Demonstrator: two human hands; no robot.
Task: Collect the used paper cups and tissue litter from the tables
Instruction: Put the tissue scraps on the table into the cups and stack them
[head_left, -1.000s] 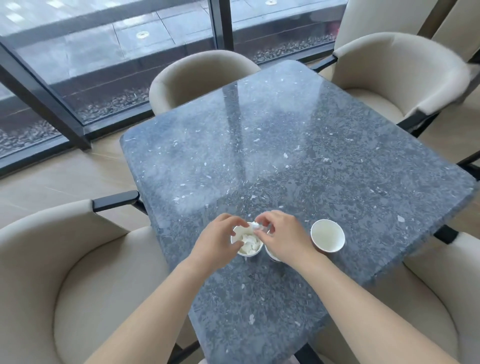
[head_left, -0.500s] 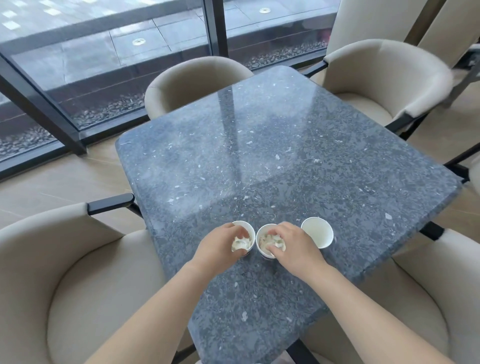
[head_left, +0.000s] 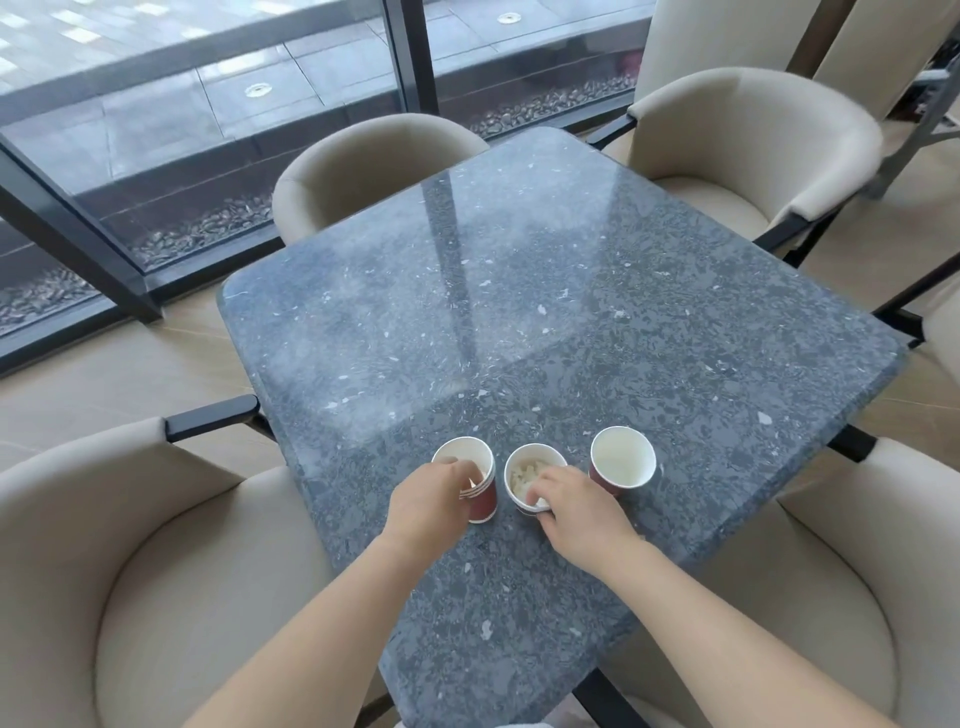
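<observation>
Three red paper cups with white insides stand in a row near the front edge of the grey stone table (head_left: 545, 291). My left hand (head_left: 434, 506) grips the left cup (head_left: 475, 480) at its rim, fingers curled over the edge. The middle cup (head_left: 530, 475) holds crumpled white tissue, and my right hand (head_left: 574, 512) grips its near rim. To the right, the third cup (head_left: 623, 460) stands upright, untouched, with nothing visible inside it.
Beige armchairs ring the table: one at the near left (head_left: 130, 561), one at the near right (head_left: 857, 571), one at the far side (head_left: 363, 166), one at the far right (head_left: 753, 145). A glass wall with dark frames (head_left: 410, 57) runs behind.
My hands have parted: the left one stays with the left cup, the right one has moved onto the middle cup's rim. The tissue now sits inside the middle cup.
</observation>
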